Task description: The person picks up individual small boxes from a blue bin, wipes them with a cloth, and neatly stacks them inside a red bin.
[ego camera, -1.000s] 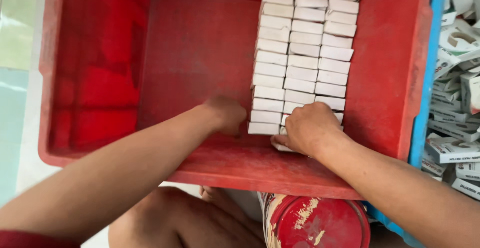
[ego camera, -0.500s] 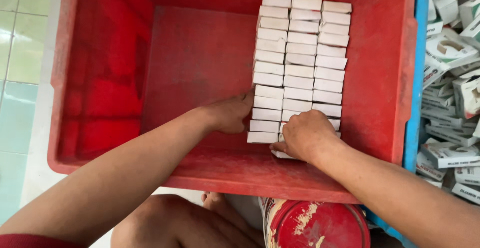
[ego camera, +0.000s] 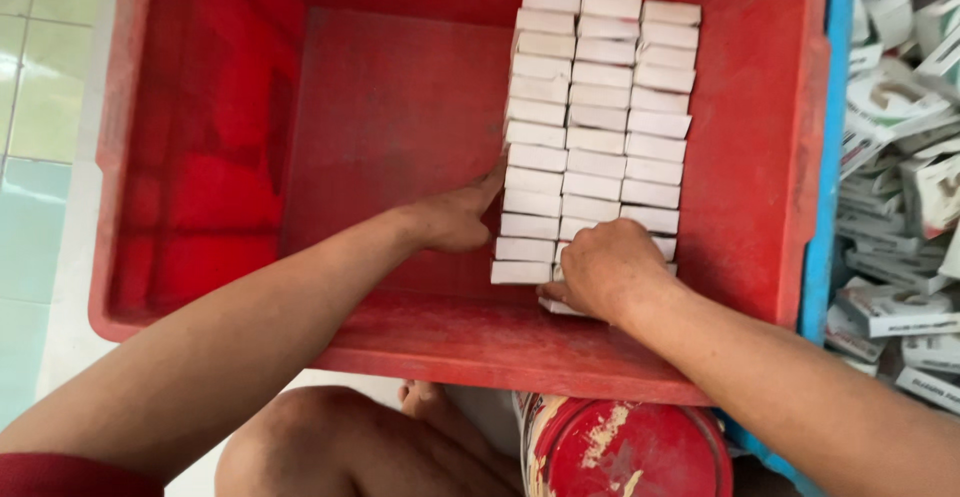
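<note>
A deep red plastic crate (ego camera: 760, 207) with smooth, scuffed walls fills the view from above. Against its right wall sit small white cardboard boxes (ego camera: 598, 117), flat and rectangular with crisp edges, packed in three neat columns that run from the near wall to the far wall. Each box lies with its long axis across the crate, left to right, narrow white side facing up, so the rows look like stacked bricks.

The left hand (ego camera: 455, 219) is open, fingers straight and pressed flat against the left side of the columns near the front. The right hand (ego camera: 605, 272) is curled closed over the nearest end of the middle column, gripping one white box (ego camera: 558, 306) whose corner juts out below the knuckles, tilted slightly out of line.

To the right, a blue bin (ego camera: 825, 257) holds a loose jumble of printed cartons (ego camera: 900, 217). Below the crate is a red round lid (ego camera: 625, 452) with chipped paint, and a bare knee (ego camera: 340, 447). Pale floor tiles (ego camera: 40, 107) show at left.
</note>
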